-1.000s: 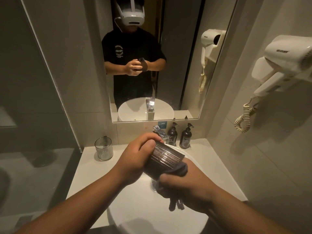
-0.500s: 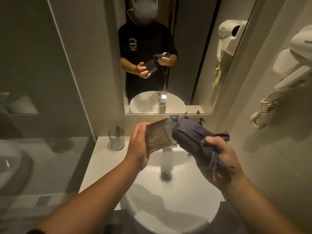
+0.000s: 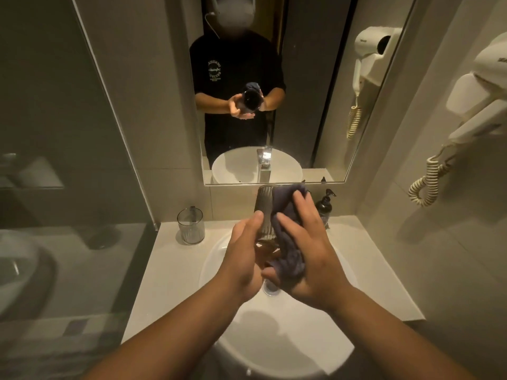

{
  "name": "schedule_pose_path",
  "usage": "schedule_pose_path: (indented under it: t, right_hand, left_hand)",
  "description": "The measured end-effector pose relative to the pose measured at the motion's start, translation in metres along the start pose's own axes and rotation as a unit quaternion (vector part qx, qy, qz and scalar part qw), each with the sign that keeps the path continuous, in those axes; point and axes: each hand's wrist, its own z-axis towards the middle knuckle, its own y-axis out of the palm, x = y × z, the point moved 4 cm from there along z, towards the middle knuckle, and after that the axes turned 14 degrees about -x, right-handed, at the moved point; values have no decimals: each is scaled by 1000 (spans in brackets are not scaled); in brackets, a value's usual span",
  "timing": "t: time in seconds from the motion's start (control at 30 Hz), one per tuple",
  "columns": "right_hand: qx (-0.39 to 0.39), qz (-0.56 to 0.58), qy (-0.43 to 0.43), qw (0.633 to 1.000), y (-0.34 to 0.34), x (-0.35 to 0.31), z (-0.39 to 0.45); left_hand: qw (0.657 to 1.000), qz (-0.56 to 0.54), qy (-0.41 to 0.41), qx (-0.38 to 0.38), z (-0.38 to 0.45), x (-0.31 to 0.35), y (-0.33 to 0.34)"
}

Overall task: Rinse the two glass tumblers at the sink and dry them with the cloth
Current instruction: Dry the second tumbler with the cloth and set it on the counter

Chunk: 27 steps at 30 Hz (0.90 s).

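A ribbed glass tumbler (image 3: 264,207) is held upright above the white sink (image 3: 282,349), gripped from the left and below by my left hand (image 3: 244,259). My right hand (image 3: 307,256) presses a dark grey cloth (image 3: 288,242) against the tumbler's right side and over its rim. The cloth hides much of the glass. A second ribbed tumbler (image 3: 191,225) stands upright on the counter (image 3: 175,270) to the left of the sink, apart from both hands.
A dark pump bottle (image 3: 324,204) stands at the back of the counter, right of the tumbler I hold. A mirror (image 3: 315,91) covers the wall ahead. A wall hair dryer (image 3: 477,105) with a coiled cord hangs at the right. The sink drain (image 3: 270,288) lies below my hands.
The tumbler has turned from lying sideways to upright. My right hand has brought the cloth from beside the rim onto the glass, now wrapping its right side.
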Motion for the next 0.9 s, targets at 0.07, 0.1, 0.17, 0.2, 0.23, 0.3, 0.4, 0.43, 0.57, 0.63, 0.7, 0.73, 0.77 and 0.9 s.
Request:
schedule_pose_path:
  t: [0.07,0.1,0.17,0.2,0.23,0.3,0.4,0.43,0.57,0.63,0.7,0.73,0.77,0.9]
  right_hand:
    - [-24,44,11,999,-9,-1,4]
    - [-34,65,18,997,-12,-2,6]
    - [-42,84,27,995,-16,-6,10]
    - [-42,84,25,995,-17,-9,12]
    - [-39,82,20,996,-18,-11,13]
    - [-33,75,10,997,-20,-15,16]
    - [-19,60,15,998,-18,-21,20]
    - [-7,31,19,999,-17,-24,21]
    - [33,-102,21,994,-13,-31,25]
    - [48,-111,15,993,-14,-29,26]
    - [71,-71,24,995,-15,-26,27]
    - [83,-35,35,995,-16,-25,27]
    - [93,9,48,994,-16,-24,26]
    - [115,253,125,953,-18,-15,25]
  left_hand:
    - [998,18,14,-65,-3,11,1]
    - [994,42,14,-97,-4,18,3]
    - [986,105,9,-130,-6,31,6]
    - [983,127,4,-135,-7,37,6]
    - [981,140,2,-133,-7,42,8]
    - [983,142,9,-117,-7,50,15]
    - [992,108,11,-60,2,44,20]
    - [994,95,12,-48,4,41,23]
    - [999,29,25,-14,8,30,27]
    - [999,19,41,-10,6,30,29]
    - [998,36,50,-5,7,29,29]
    - [998,48,50,2,8,28,28]
    - [997,59,49,2,7,28,29]
    - [997,77,14,-3,2,32,29]
